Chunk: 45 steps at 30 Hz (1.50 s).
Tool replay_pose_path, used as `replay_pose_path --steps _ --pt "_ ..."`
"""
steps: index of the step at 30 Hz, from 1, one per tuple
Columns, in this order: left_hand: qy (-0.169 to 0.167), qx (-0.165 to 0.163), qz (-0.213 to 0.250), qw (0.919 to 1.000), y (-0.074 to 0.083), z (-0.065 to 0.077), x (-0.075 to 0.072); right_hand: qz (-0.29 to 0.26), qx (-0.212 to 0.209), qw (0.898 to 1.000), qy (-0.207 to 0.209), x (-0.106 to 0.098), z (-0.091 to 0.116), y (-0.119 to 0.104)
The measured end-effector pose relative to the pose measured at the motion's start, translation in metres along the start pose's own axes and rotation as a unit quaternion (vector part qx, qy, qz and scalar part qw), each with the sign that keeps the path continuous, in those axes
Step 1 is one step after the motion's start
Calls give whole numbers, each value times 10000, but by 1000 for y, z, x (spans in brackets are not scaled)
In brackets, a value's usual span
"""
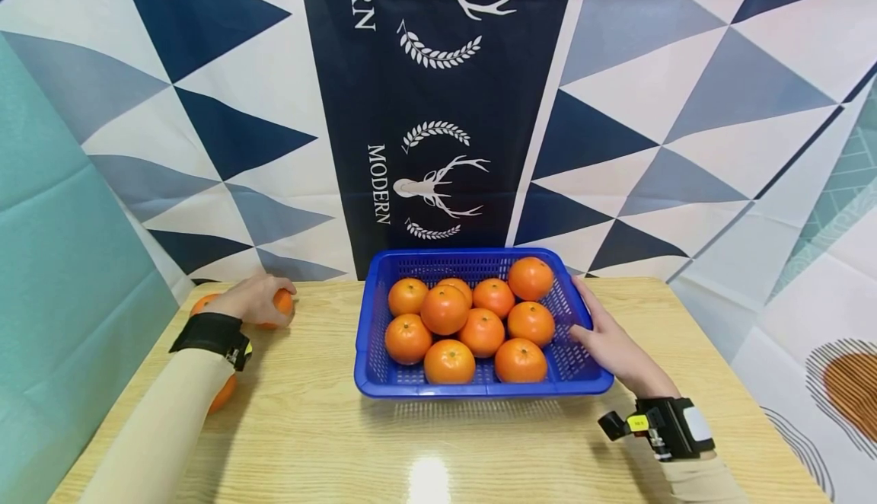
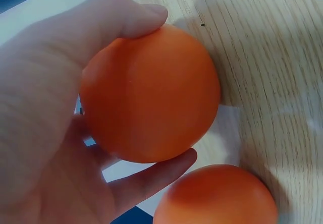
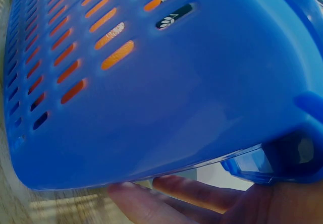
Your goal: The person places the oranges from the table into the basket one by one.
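My left hand (image 1: 255, 300) is at the far left of the table, holding an orange (image 2: 151, 95) between thumb and fingers. In the left wrist view a second orange (image 2: 217, 199) lies close by the fingertips. Toward the middle stands a blue plastic basket (image 1: 479, 391) with slotted walls. Several oranges (image 1: 448, 362) are piled inside it. At the basket's right side, my right hand (image 1: 620, 348) grips the rim, thumb over the edge and fingers along the outside. The right wrist view shows those fingers (image 3: 146, 204) against the basket's outer wall, partly hidden by it.
Two more oranges lie on the table's left side, one orange (image 1: 205, 303) behind the left wrist, another orange (image 1: 223, 394) partly covered by the forearm. A patterned cloth (image 1: 438, 108) hangs behind the wooden table (image 1: 308, 443). Teal cloth (image 1: 62, 275) borders the left.
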<state>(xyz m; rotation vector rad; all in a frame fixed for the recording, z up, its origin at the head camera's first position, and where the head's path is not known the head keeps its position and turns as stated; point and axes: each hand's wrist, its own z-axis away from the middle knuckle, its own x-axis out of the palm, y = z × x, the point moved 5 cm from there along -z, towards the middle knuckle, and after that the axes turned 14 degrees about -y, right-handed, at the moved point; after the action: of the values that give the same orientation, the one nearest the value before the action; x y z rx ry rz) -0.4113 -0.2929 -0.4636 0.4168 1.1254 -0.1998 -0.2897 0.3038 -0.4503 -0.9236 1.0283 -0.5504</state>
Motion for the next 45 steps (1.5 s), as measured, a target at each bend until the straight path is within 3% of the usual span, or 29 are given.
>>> replay_pose_path --steps 3,7,14,16,18,21,23,30,33,41,43,45 --pt "-100 -87 69 9999 16 11 -7 8 -15 10000 -3 0 0 0" --pt "-217 -284 238 9991 25 16 -11 14 -47 10000 6 0 0 0" --pt "70 -58 7 10000 -8 -6 4 2 -22 10000 14 1 0 0" --pt "-73 -49 91 9999 -14 -11 7 -6 -26 10000 2 2 0 0" --pt "120 -15 67 9999 -22 -19 11 0 -18 10000 -12 2 0 1" --pt "225 -58 10 9997 -23 -24 10 7 -27 10000 -7 2 0 2" --pt "324 -190 -67 9993 -15 -22 5 6 -43 10000 2 2 0 2" --pt "205 -120 -53 9997 66 18 -30 -5 9 10000 -9 1 0 2" --pt "391 -125 -85 9991 88 26 -38 -8 29 10000 -22 1 0 2" --pt "867 456 -270 9948 125 27 -58 34 -52 10000 23 0 0 0" --pt "948 643 -323 9929 129 23 -61 27 -83 10000 27 0 0 0" --pt "1234 892 -513 9870 124 10 -57 21 -96 10000 16 0 0 0"
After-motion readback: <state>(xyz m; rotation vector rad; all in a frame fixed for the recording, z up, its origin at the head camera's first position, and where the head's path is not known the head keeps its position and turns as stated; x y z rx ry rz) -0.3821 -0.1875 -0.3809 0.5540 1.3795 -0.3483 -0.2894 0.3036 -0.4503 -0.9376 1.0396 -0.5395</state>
